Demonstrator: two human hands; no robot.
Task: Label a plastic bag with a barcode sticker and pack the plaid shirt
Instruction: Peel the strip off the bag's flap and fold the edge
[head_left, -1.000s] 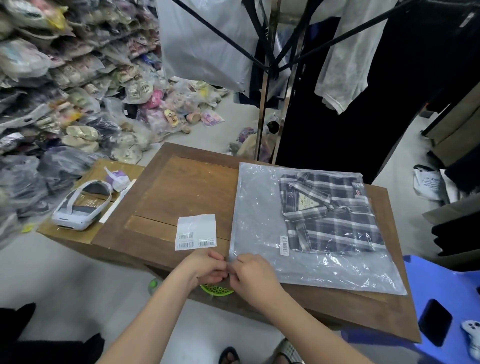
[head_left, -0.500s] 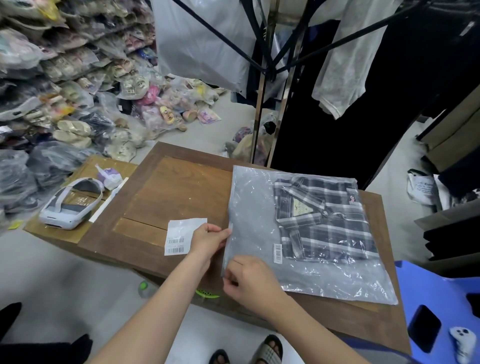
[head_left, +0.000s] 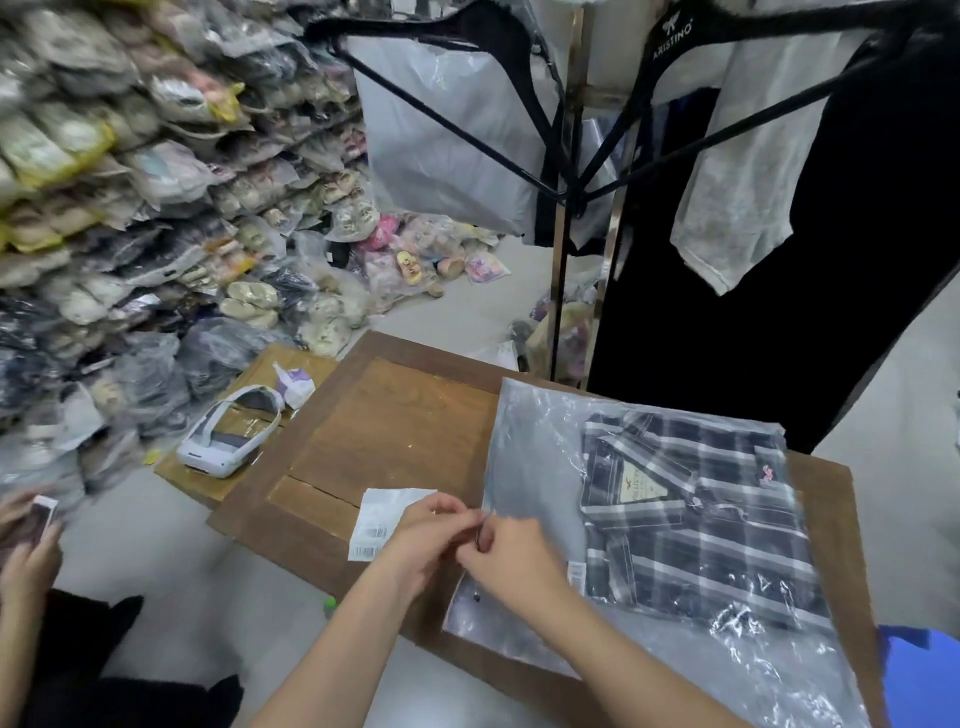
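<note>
A clear plastic bag (head_left: 540, 447) lies flat on the wooden table (head_left: 395, 415), and the folded dark plaid shirt (head_left: 696, 525) is inside it. A small barcode sticker (head_left: 575, 573) sits on the bag beside the shirt. My left hand (head_left: 423, 535) and my right hand (head_left: 511, 556) meet at the bag's left edge, both pinching the open flap there. A white sheet of barcode labels (head_left: 382, 519) lies on the table just left of my left hand, partly hidden by it.
A white headset (head_left: 228, 441) and a crumpled wrapper (head_left: 293, 384) rest on a cardboard box at the left. Bagged goods are piled high at the far left. Clothes hang on a rack behind the table. Another person's hand with a phone (head_left: 36, 519) is at the left edge.
Both hands slid up along the bag's left edge and pinch it together. My head turned left and lifted, bringing another person's hand with a phone into view.
</note>
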